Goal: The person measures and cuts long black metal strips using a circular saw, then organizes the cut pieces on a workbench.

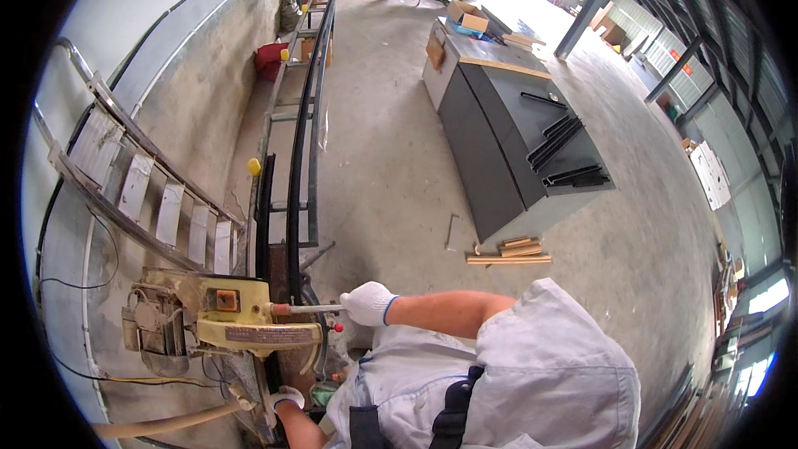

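My right hand [368, 304], in a white knitted glove with a blue cuff, is wrapped round the end of a grey metal handle [314, 309]. This handle sticks out from a worn, cream-coloured machine [258, 336] that looks like a cut-off saw, with a motor [158, 324] on its left and an orange switch [223, 299] on top. Lower down, my left hand [288, 397], gloved too, is by the machine's base; its fingers are mostly hidden. Long black bars [297, 199] run from the machine away along a roller stand [283, 116]. The cutting spot is hidden under the machine's head.
An aluminium ladder [158, 183] leans at the left wall. Ahead to the right stands a grey cabinet [499, 133] with black strips [555, 141] on top. Wood offcuts [515, 254] lie on the floor beside it. A beige hose [174, 422] and cables are at lower left.
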Demonstrator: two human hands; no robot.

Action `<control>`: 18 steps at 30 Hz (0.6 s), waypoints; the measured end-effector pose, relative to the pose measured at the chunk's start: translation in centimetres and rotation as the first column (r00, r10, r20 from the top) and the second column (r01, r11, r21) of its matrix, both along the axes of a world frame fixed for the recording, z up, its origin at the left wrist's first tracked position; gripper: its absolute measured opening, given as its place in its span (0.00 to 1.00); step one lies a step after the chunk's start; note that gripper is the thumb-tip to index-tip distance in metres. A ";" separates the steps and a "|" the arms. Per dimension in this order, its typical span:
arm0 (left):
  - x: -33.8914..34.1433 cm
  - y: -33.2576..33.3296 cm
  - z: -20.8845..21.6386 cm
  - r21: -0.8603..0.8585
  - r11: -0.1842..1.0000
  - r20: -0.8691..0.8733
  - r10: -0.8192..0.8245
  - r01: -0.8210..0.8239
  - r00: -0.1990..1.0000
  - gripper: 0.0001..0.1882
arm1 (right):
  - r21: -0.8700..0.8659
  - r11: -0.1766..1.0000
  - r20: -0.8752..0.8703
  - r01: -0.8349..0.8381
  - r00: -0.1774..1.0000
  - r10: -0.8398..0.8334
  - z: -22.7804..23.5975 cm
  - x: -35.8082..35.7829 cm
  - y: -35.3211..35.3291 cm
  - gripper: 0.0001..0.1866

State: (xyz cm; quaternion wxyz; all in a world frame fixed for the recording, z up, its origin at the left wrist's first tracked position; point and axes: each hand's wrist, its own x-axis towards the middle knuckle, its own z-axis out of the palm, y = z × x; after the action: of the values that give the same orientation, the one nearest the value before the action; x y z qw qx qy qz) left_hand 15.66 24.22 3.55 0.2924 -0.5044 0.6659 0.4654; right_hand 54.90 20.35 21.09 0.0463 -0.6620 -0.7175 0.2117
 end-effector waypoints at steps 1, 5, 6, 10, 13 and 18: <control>0.0 0.1 -0.2 -0.001 1.000 -0.002 0.009 -0.009 1.000 0.20 | -0.002 1.000 0.006 0.001 1.000 -0.001 -0.3 0.0 0.0 0.09; 0.0 0.6 -0.8 -0.002 1.000 -0.005 0.017 -0.017 1.000 0.21 | 0.022 1.000 -0.009 -0.014 1.000 0.015 -2.0 0.2 -0.1 0.09; 0.0 0.5 -0.9 -0.003 1.000 -0.008 0.020 -0.020 1.000 0.21 | 0.008 1.000 -0.001 -0.013 1.000 0.013 -2.1 0.2 0.0 0.09; -0.4 0.6 -1.4 0.004 0.999 -0.017 0.032 -0.032 0.999 0.21 | 0.012 1.000 -0.016 -0.027 1.000 0.027 -3.8 0.2 0.1 0.09; 0.4 0.6 -1.6 0.006 1.000 -0.020 0.005 -0.005 1.000 0.21 | -0.067 0.998 0.015 -0.013 1.000 0.014 -4.5 0.9 -0.4 0.10; -2.4 -1.0 -5.3 0.212 0.975 0.030 0.066 -0.071 0.997 0.21 | -0.004 1.000 0.023 -0.029 0.999 0.029 -6.9 0.6 0.3 0.10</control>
State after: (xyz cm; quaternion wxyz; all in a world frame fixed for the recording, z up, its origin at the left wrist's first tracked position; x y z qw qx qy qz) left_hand 13.24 23.25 -1.74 0.3362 -0.4982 0.5910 0.5380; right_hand 55.52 20.68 14.15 0.0337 -0.6541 -0.7271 0.2060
